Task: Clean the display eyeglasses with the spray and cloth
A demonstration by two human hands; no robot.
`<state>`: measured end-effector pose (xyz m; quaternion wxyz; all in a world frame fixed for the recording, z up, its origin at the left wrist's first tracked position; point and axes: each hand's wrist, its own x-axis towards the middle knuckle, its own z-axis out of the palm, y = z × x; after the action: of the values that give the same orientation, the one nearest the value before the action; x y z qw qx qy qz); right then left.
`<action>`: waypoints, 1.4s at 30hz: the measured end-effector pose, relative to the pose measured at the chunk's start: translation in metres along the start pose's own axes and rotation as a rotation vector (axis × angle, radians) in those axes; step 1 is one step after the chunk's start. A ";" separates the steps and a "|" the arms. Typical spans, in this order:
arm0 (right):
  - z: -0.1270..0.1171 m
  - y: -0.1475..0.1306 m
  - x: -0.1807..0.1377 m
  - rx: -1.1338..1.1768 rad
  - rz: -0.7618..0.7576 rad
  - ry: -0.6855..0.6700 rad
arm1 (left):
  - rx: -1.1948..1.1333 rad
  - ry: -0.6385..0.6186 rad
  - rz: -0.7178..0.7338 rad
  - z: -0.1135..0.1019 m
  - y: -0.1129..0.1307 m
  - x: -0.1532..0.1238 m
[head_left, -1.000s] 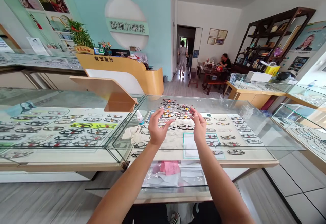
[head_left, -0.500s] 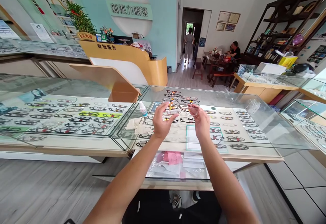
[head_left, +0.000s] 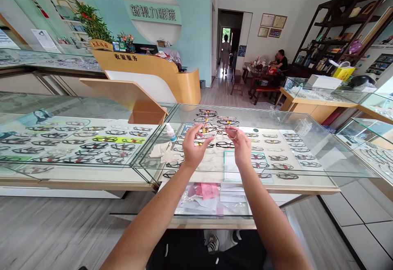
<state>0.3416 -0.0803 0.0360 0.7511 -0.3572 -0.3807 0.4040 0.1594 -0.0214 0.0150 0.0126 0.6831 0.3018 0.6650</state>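
Observation:
Above the glass display case (head_left: 307,118), my left hand (head_left: 194,147) and my right hand (head_left: 242,147) hold a thin-framed pair of glasses (head_left: 231,133) between them. My left thumb and fingers pinch its left side, and my right fingers close on its right side. Beneath the glass lie rows of spectacle frames (head_left: 225,144), some seen right behind the held pair. Left of my left hand, a small white spray bottle (head_left: 170,132) stands beside a crumpled beige cloth (head_left: 160,150).
A tilted brown board (head_left: 123,94) stands on the left display case (head_left: 30,106). The reception counter (head_left: 187,85) is farther back. One person (head_left: 225,53) is in the doorway, and another person (head_left: 281,62) sits at a dark table. Plastic packets (head_left: 199,200) lie below the glass near me.
The held glasses have tipped slightly, so their lenses look flatter. Both hands keep their grip. The view has shifted a little, and the person in the doorway is slightly farther off.

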 end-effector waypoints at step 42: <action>-0.001 0.002 0.001 0.078 0.048 -0.010 | 0.072 -0.061 -0.102 0.002 0.008 -0.001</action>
<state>0.3421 -0.0788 0.0342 0.7527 -0.3346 -0.3595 0.4385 0.1641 -0.0278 0.0175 0.0311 0.6868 0.3597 0.6309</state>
